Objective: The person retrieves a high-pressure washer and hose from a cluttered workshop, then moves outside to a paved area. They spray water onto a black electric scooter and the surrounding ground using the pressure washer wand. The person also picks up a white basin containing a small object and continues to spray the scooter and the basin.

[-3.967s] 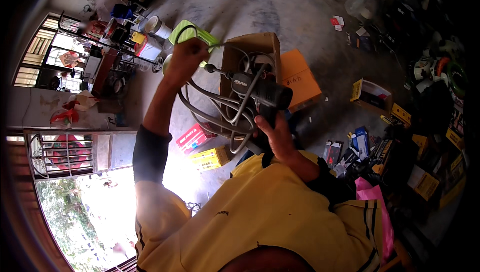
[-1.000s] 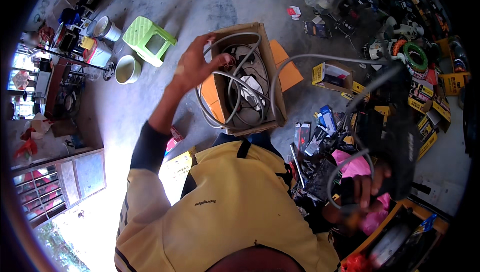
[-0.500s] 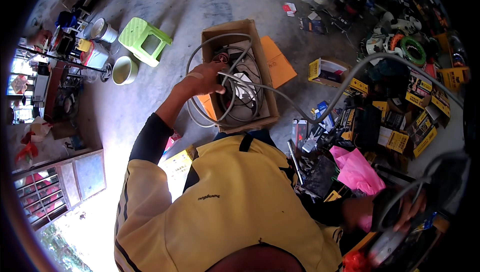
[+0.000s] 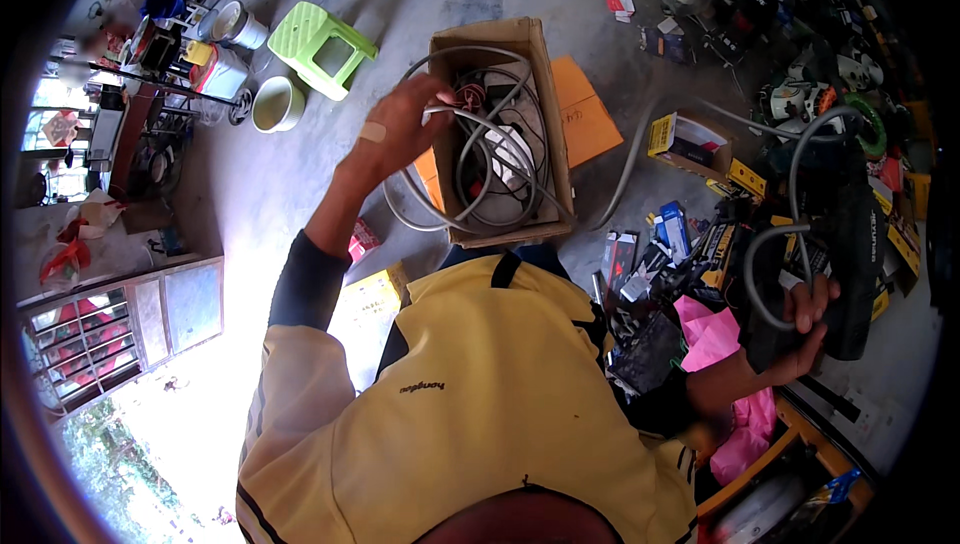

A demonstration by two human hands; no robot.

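My left hand [image 4: 405, 122], with a plaster near the wrist, is closed around a grey cable [image 4: 477, 116] at the left side of an open cardboard box [image 4: 548, 94]. Loops of the cable lie in the box, and some bulge over its left side. Thinner dark wires and a white piece [image 4: 508, 159] show among them. Far to the right, my right hand [image 4: 808, 319] grips a black boxy device [image 4: 850, 264], held up above the clutter. A bent length of the grey cable hangs in front of that device. The device's underside is hidden.
A green plastic stool [image 4: 322, 44] and a pale bucket [image 4: 278, 105] stand left of the box. An orange carton [image 4: 584, 114] adjoins its right side. Small yellow-and-black boxes [image 4: 690, 144] and tools litter the right. Pink plastic [image 4: 710, 329] lies near my right forearm.
My right hand has risen, bringing the black device more fully into view. My left hand has shifted upward along the box's left side, still with the cable. The whole view has swung slightly.
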